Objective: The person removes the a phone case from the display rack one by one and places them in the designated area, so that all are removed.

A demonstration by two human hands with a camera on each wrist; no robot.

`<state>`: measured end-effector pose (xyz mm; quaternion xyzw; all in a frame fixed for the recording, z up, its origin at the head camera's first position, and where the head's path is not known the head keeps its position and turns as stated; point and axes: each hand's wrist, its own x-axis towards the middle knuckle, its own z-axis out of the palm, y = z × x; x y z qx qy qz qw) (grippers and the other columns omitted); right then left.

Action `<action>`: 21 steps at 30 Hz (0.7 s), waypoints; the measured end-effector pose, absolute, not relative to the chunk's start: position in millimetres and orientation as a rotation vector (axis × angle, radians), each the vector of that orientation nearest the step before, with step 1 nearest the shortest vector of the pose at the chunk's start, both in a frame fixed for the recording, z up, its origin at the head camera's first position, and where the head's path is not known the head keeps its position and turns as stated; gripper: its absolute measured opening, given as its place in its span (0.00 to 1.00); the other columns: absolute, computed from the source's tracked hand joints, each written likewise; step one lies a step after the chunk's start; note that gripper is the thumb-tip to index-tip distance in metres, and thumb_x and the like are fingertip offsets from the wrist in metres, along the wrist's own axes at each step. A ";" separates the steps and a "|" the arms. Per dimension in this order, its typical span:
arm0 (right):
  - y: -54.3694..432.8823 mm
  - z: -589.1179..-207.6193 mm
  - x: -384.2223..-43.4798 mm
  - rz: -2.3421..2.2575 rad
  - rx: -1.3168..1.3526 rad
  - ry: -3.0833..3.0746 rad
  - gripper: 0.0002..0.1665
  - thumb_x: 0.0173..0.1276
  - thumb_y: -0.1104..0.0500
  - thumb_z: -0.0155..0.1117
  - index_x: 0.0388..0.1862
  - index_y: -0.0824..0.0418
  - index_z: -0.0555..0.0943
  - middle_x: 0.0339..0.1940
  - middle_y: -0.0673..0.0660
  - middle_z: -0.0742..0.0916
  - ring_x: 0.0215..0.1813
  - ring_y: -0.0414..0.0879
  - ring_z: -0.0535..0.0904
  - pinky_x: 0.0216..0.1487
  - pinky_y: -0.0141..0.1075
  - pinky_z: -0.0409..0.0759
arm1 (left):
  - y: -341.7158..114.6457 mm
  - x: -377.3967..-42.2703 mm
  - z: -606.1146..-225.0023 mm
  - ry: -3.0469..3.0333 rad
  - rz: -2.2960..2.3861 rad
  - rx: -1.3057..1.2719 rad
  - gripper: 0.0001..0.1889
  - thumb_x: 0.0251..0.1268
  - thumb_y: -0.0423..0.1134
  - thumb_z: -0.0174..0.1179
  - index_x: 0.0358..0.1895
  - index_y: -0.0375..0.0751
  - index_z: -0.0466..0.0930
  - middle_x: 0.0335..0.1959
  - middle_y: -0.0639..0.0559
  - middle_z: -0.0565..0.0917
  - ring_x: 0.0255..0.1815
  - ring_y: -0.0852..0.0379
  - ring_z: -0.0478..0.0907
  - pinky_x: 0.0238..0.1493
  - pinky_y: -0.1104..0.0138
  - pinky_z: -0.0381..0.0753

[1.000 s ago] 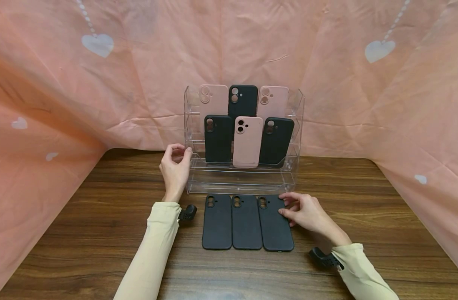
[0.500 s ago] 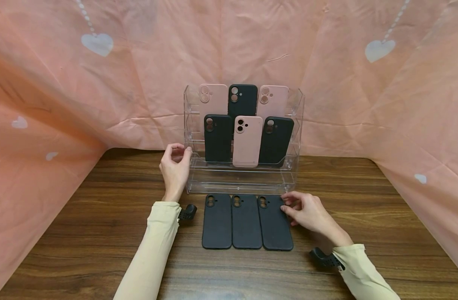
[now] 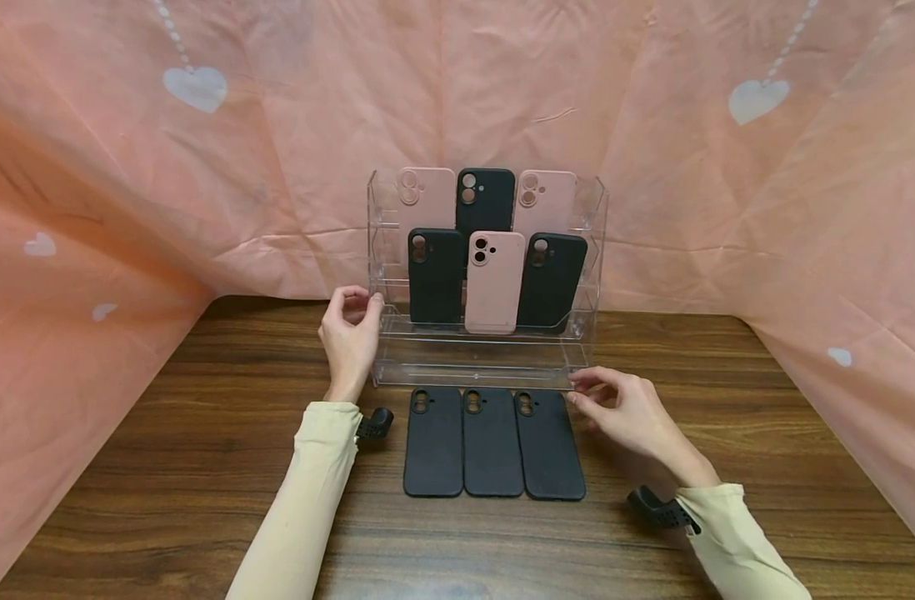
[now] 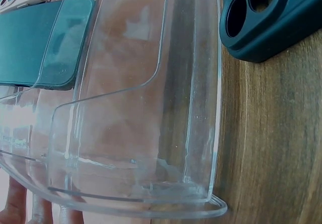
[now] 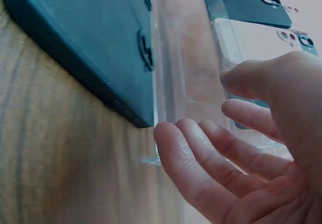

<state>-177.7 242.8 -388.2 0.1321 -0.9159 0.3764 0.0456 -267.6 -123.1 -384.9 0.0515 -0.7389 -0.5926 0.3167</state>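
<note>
Left hand (image 3: 350,340): seems to pinch the rack (image 3: 476,377)
Right hand (image 3: 628,410): released, near its corner
Black cases (image 3: 493,446): three, before it

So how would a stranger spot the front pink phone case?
Find the clear display stand on the wooden table. In its lower row of three, the pink phone case sits in the middle, the only pink one there, between two black phone cases.

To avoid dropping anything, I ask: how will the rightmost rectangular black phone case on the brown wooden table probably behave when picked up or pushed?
The rectangular black phone case is probably light: it seems an empty shell, the brown wooden table showing through its camera opening. Its matte surface suggests little slipperiness. Lying flat, it should slide, not roll.
</note>
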 end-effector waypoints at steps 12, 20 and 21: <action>247.2 -360.2 -185.2 1.136 0.464 -2.508 0.14 0.68 0.63 0.71 0.51 0.61 0.86 0.40 0.59 0.91 0.33 0.33 0.85 0.33 0.25 0.83 | -122.8 -268.4 -385.9 -1.946 -1.562 0.138 0.11 0.66 0.44 0.67 0.42 0.42 0.81 0.40 0.46 0.86 0.34 0.62 0.84 0.37 0.74 0.76; 248.4 -344.8 -196.2 1.070 0.420 -2.366 0.14 0.66 0.64 0.72 0.51 0.59 0.87 0.41 0.59 0.91 0.40 0.22 0.81 0.38 0.16 0.78 | -123.1 -268.7 -385.6 -1.948 -1.557 0.145 0.10 0.66 0.44 0.67 0.42 0.42 0.81 0.39 0.47 0.86 0.33 0.64 0.84 0.37 0.74 0.76; 248.2 -342.7 -198.0 1.071 0.421 -2.354 0.14 0.66 0.64 0.72 0.51 0.60 0.87 0.41 0.59 0.91 0.41 0.22 0.81 0.39 0.16 0.77 | -123.3 -268.6 -385.8 -1.948 -1.559 0.144 0.10 0.66 0.44 0.67 0.42 0.42 0.81 0.39 0.47 0.86 0.33 0.64 0.84 0.37 0.74 0.76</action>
